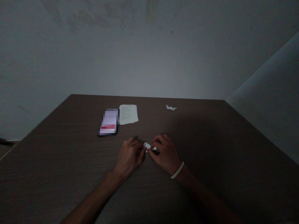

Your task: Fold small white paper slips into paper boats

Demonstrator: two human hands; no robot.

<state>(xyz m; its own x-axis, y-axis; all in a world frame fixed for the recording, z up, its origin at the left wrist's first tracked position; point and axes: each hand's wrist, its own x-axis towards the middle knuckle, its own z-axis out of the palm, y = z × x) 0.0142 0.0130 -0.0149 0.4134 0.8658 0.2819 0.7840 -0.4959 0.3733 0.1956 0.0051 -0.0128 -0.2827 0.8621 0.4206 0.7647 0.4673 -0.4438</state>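
Observation:
A small folded piece of paper (147, 145), white with printed lines, is pinched between my two hands just above or on the table. My left hand (130, 152) grips its left end between thumb and fingers. On the other end, the thumb and fingertips of my right hand (165, 153) close on the paper and hide part of it. A pale beaded bracelet (177, 170) circles my right wrist. Farther back on the right sits a folded paper boat (171, 108).
The dark wood-grain table (70, 149) reaches back to a grey wall (149, 56). Left of centre lies a stack of printed paper sheets (128, 114). Beside it is a phone (109, 122) with its screen lit and blurred out.

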